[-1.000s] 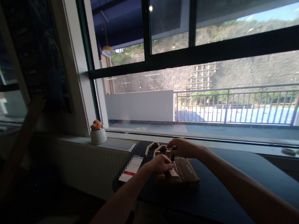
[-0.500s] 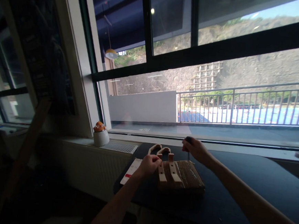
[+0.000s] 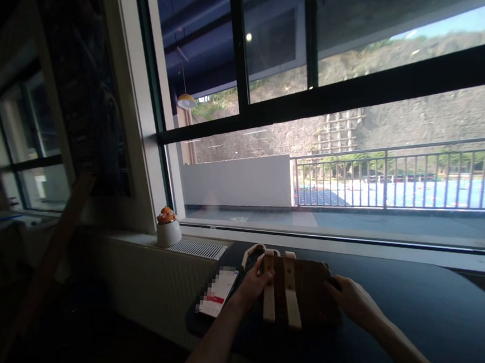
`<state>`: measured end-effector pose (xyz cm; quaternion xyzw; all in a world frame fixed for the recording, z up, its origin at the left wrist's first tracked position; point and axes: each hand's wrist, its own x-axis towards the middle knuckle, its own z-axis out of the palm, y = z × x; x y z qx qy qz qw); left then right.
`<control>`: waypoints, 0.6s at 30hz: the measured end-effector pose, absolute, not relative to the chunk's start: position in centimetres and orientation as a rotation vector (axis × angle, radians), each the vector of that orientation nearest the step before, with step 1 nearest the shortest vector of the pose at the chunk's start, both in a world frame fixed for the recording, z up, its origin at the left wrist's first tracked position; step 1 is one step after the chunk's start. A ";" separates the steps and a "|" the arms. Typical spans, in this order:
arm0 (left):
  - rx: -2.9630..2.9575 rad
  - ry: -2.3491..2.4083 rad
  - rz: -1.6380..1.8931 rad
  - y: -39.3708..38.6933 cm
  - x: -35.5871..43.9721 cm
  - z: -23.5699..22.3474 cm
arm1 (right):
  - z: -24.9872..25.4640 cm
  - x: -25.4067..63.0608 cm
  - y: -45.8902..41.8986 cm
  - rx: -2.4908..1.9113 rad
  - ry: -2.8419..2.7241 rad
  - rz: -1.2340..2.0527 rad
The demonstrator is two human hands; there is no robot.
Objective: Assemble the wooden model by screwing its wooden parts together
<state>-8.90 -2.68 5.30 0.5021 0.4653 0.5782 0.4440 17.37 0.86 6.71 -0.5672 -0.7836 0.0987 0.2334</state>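
A brown wooden board (image 3: 313,293) is tipped up on the dark table, its broad side towards me. Two pale, hook-ended wooden pieces with screw holes lie along it: the left piece (image 3: 270,304) and the right piece (image 3: 294,303). My left hand (image 3: 255,283) is closed at the board's left side, its thumb pressing the left piece while the other fingers are mostly hidden. At the board's right edge, my right hand (image 3: 349,295) is closed around a black-handled tool (image 3: 334,282); the tool's tip cannot be made out.
Behind the board lies another curved pale wooden piece (image 3: 254,250). A phone (image 3: 219,294) with a lit screen is at the left of the dark table (image 3: 417,307). On the sill, left, stands a white jar (image 3: 168,233) with an orange top. A window runs behind the table.
The board with its two pale pieces has been tipped up towards me. My right hand has come down from above the board to its right edge. My left thumb now presses the left piece.
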 end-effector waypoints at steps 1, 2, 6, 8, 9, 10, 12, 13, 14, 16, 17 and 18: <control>1.195 1.078 1.466 -3.1 -8.8 5.7 | 7.0 17.6 0.6 -1.543 -2.144 0.255; 1.167 1.008 1.500 -3.6 -8.6 6.0 | 7.2 17.7 0.3 -1.532 -2.132 0.236; 1.211 0.841 1.569 -5.1 -8.2 5.9 | 7.0 18.0 -1.6 -1.548 -2.059 0.145; 1.148 0.821 1.576 -5.3 -8.1 5.0 | 6.4 17.7 -2.5 -1.546 -2.028 0.094; 1.098 0.807 1.584 -5.3 -8.1 4.4 | 6.0 17.4 -2.9 -1.529 -2.020 0.059; 1.059 0.788 1.601 -5.2 -8.1 3.9 | 5.6 17.0 -3.2 -1.482 -2.012 -0.013; 1.007 0.761 1.645 -4.9 -8.0 3.0 | 4.8 16.1 -3.6 -1.312 -2.058 -0.218; 1.000 0.752 1.659 -4.8 -8.1 2.7 | 4.4 15.6 -3.7 -1.192 -2.103 -0.323; 0.997 0.750 1.666 -4.7 -8.1 2.5 | 4.0 15.1 -3.7 -1.076 -2.148 -0.402; 0.998 0.757 1.659 -4.4 -8.1 2.4 | 3.4 14.2 -3.8 -0.909 -2.219 -0.470; 1.000 0.767 1.654 -4.4 -8.1 2.3 | 3.1 13.9 -3.8 -0.855 -2.243 -0.477; 1.007 0.779 1.649 -4.3 -8.1 2.3 | 2.9 13.6 -3.8 -0.816 -2.260 -0.479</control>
